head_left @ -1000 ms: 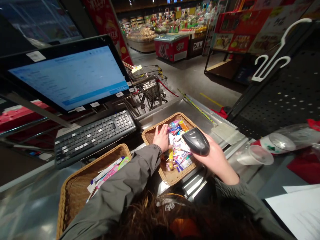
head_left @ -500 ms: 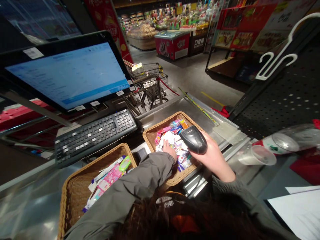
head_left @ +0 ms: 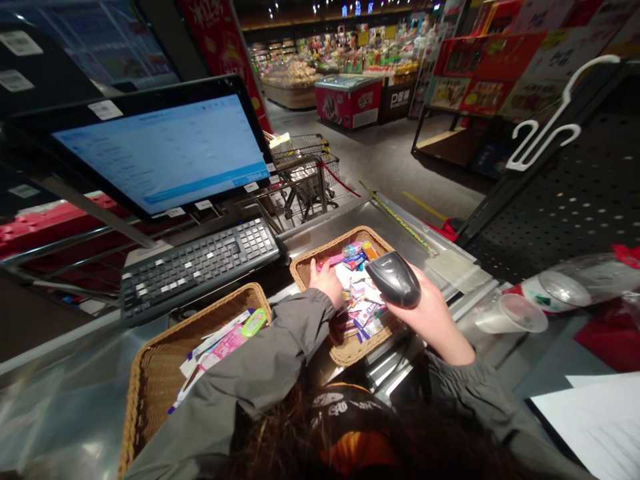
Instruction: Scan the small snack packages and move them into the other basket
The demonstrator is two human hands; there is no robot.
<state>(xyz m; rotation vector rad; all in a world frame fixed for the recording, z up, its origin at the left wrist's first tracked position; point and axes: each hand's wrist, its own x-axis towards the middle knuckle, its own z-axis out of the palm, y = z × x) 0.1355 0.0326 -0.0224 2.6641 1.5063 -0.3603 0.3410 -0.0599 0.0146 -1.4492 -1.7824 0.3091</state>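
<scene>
My right hand (head_left: 424, 308) is wrapped round a black handheld barcode scanner (head_left: 394, 280), held over the right side of a wicker basket (head_left: 345, 357). Small colourful packets (head_left: 367, 313) fill much of this basket. Over its left part is my left hand (head_left: 327, 285), with two visible fingers apart close to a pink package (head_left: 336, 259); whether they touch it I cannot tell. Nearer and to the left, a second wicker basket (head_left: 134, 407) holds several packages, among them a pink one with a green oval top (head_left: 255, 323). My left sleeve covers part of that basket.
Left of the baskets stand a black keyboard (head_left: 200, 263) and a lit monitor (head_left: 165, 153). To the right are a clear plastic cup (head_left: 515, 315), a bottle (head_left: 560, 288) and white papers (head_left: 595, 420). A metal counter (head_left: 320, 230) lies beneath, with shopping carts (head_left: 305, 177) beyond.
My left hand has moved up and left, from the middle packets toward the pink package at the basket's left side. The right hand keeps the scanner over the basket. The view has shifted slightly.
</scene>
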